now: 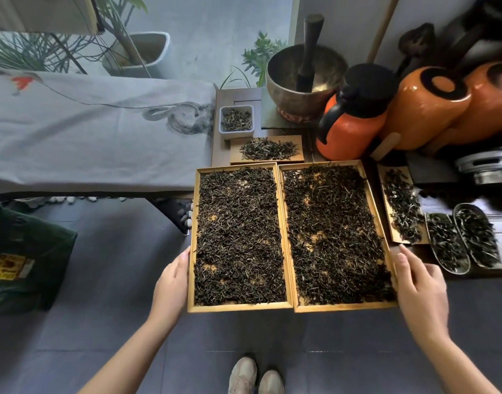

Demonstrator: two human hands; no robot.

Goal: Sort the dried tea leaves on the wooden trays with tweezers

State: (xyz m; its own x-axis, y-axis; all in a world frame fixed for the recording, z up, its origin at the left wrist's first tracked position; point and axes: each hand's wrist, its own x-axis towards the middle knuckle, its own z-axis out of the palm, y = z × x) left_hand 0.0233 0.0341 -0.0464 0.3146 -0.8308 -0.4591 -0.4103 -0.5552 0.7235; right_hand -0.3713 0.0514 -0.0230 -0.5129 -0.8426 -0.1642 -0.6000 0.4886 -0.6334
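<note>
The left tray (238, 307) and right tray (343, 307) lie full of tea leaves (238, 237), so sorting looks barely begun. The left hand (173, 282) grips its tray's rim; the right hand (417, 280), loose-fingered, touches the other's.

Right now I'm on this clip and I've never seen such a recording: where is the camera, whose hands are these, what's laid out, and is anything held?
No machine here: a person wears one wide-angle camera on the head, so you look down past both arms to their shoes. Two wooden trays lie side by side, the left tray and the right tray, both spread with dried tea leaves. The left hand lies against the left tray's outer edge; whether its fingers curl under is hidden. The right hand is at the right tray's outer edge, fingers loose, holding nothing. No tweezers show. Beyond the trays: a white dish and a small board with more leaves, a metal bowl, an orange jug.
</note>
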